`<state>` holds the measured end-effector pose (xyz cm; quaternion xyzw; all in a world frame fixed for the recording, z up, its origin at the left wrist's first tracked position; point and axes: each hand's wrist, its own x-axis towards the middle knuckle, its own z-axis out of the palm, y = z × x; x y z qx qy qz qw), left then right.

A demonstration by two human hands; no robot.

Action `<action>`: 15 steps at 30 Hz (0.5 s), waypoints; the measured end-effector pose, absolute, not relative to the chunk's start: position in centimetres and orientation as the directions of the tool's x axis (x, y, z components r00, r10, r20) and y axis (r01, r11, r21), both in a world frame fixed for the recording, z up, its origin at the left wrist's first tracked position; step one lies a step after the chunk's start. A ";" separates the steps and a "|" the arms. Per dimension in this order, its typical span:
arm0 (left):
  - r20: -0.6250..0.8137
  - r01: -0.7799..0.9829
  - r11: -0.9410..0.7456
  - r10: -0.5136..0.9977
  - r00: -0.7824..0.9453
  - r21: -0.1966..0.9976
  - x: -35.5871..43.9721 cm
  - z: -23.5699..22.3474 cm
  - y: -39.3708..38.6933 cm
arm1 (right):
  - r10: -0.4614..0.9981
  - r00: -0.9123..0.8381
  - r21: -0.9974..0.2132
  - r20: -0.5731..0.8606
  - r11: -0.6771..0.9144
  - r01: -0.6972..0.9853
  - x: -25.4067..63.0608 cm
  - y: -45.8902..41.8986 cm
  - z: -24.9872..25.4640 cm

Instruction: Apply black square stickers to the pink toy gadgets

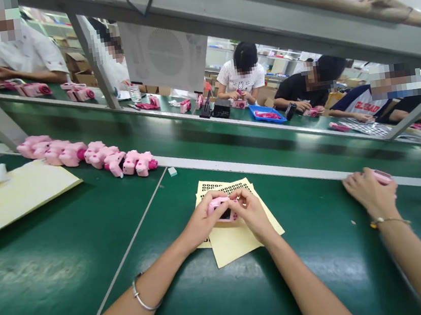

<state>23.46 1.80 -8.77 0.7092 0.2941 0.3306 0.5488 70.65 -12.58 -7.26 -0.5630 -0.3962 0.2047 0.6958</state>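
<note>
A small pink toy camera with a dark screen is held between my two hands, just above the sticker sheets. My left hand is closed around its left side, the thumb lying across the screen. At the upper right of the camera, my right hand has its thumb and fingers pinched against the body; anything small between those fingertips is hidden. Beneath lie overlapping yellow sheets with rows of black square-outlined stickers.
Several pink toy cameras form a row at the left. A small pale block lies near the white strip. Another person's hand holds a pink camera at right. Co-workers sit beyond the frame's slanted bar.
</note>
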 end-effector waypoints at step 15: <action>0.083 0.040 -0.137 0.783 0.616 0.990 22.9 -9.0 2.5 | 0.981 0.154 -0.989 0.116 0.101 0.104 38.6 -3.0 -10.8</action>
